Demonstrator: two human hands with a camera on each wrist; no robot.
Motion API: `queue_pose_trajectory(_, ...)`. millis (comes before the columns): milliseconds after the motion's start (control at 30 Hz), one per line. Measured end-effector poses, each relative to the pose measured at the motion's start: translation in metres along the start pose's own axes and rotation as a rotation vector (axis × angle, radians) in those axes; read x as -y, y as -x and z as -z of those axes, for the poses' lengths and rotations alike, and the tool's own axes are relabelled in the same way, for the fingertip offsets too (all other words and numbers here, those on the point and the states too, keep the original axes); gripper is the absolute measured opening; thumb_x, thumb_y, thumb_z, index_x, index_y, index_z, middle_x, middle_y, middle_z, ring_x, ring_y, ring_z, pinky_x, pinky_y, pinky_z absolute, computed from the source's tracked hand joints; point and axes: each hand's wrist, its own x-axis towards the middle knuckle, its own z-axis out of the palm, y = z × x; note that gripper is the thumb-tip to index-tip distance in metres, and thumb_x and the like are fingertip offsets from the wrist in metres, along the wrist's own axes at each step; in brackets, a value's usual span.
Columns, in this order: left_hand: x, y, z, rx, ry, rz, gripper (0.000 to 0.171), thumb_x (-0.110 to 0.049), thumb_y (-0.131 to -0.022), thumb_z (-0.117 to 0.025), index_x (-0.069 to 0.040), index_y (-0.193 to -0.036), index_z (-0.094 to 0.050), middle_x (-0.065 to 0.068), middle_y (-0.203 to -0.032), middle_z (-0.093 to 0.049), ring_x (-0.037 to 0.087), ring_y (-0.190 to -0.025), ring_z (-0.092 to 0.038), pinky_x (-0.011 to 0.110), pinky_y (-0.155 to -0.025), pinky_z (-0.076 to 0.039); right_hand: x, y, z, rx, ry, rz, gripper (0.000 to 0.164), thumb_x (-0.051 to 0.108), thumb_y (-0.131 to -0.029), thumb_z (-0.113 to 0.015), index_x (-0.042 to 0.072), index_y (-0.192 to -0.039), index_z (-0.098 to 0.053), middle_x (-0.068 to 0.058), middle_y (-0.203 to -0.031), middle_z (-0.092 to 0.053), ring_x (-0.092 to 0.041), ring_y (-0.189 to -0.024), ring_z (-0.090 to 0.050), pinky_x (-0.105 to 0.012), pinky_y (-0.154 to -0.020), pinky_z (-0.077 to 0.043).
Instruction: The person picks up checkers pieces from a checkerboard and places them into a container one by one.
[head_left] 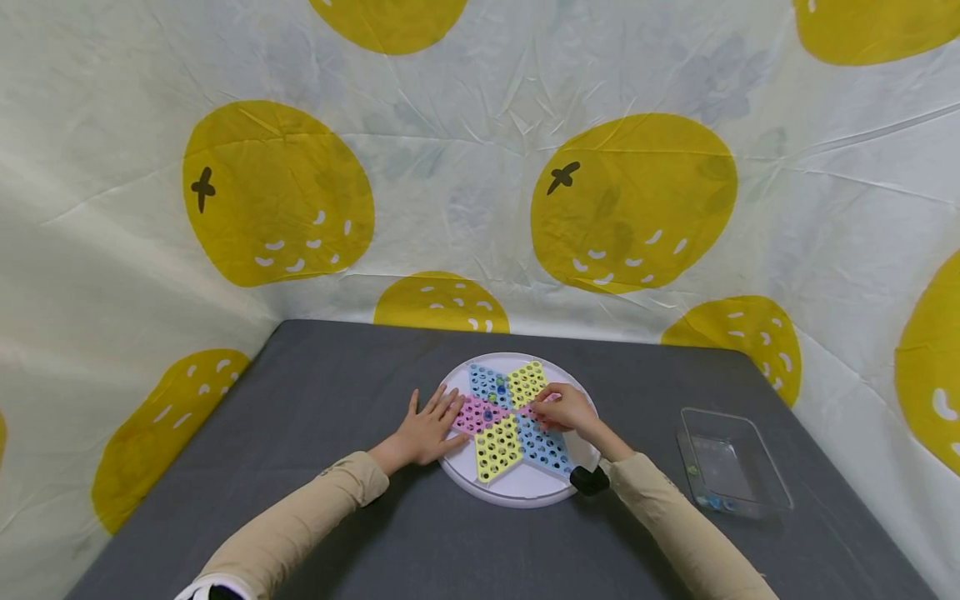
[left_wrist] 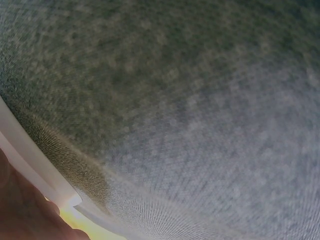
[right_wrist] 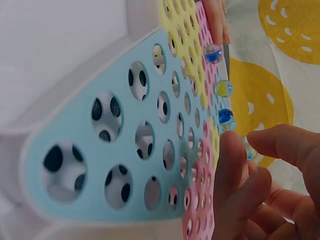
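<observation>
Presently pinched marble [right_wrist: 249,149]: between the right hand's [head_left: 564,408] thumb and a fingertip; round, so no long axis.
Star board [head_left: 525,483]: beneath that pinch, near its middle; whether they touch, I cannot tell.
Left hand [head_left: 427,431]: farther from the marble, fingers straight on the board's left side, grasping nothing.
Clear box [head_left: 720,456]: right of the board, well apart.

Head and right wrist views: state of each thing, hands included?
Star board: lying flat, most visible holes bare
Board marbles: resting on it
Left hand: spread, resting on the board's left side
Right hand: pinching a marble
Clear container: upright, uncovered, few marbles inside
</observation>
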Motion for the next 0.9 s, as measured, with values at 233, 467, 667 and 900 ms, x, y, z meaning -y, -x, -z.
queue_pose_trajectory(233, -0.001, -0.001, 0.001, -0.002, -0.018, -0.004, 0.070, -0.055, -0.090, -0.032, -0.014, -0.144, -0.018, 0.005, -0.150, -0.016, 0.027, -0.140, -0.005, 0.061, -0.103, -0.006, -0.003, 0.011, 0.018, 0.012, 0.043, -0.006, 0.022, 0.023, -0.081, -0.063, 0.006, -0.094, -0.059, -0.005, -0.064, -0.064, -0.011, -0.052, -0.061, -0.027, -0.049, -0.048)
queue_pose_trajectory(467, 0.000, -0.002, -0.001, 0.004, -0.005, 0.000, 0.070, -0.055, -0.089, -0.034, -0.014, -0.144, -0.018, 0.005, -0.151, -0.016, 0.027, -0.140, -0.004, 0.062, -0.103, -0.004, -0.009, 0.022, 0.037, 0.024, 0.042, 0.008, 0.022, 0.021, -0.083, -0.061, 0.004, -0.096, -0.058, -0.012, -0.079, -0.068, -0.014, -0.056, -0.063, -0.027, -0.049, -0.045)
queue_pose_trajectory(667, 0.000, -0.002, 0.000, 0.006, -0.006, 0.003, 0.070, -0.056, -0.089, -0.032, -0.014, -0.144, -0.018, 0.005, -0.151, -0.016, 0.027, -0.140, -0.003, 0.061, -0.104, -0.004, -0.017, 0.031, 0.048, 0.042, 0.057, 0.033, 0.022, 0.021, -0.084, -0.060, 0.002, -0.096, -0.058, -0.015, -0.082, -0.068, -0.018, -0.058, -0.064, -0.029, -0.050, -0.046)
queue_pose_trajectory(900, 0.000, 0.000, 0.001, 0.003, -0.004, -0.001, 0.070, -0.056, -0.089, -0.032, -0.014, -0.144, -0.017, 0.005, -0.151, -0.015, 0.027, -0.140, -0.004, 0.061, -0.103, -0.005, -0.027, 0.042, 0.057, 0.040, 0.051, 0.035, 0.025, 0.020, -0.084, -0.061, 0.000, -0.097, -0.057, -0.013, -0.075, -0.067, -0.016, -0.056, -0.063, -0.028, -0.051, -0.047)
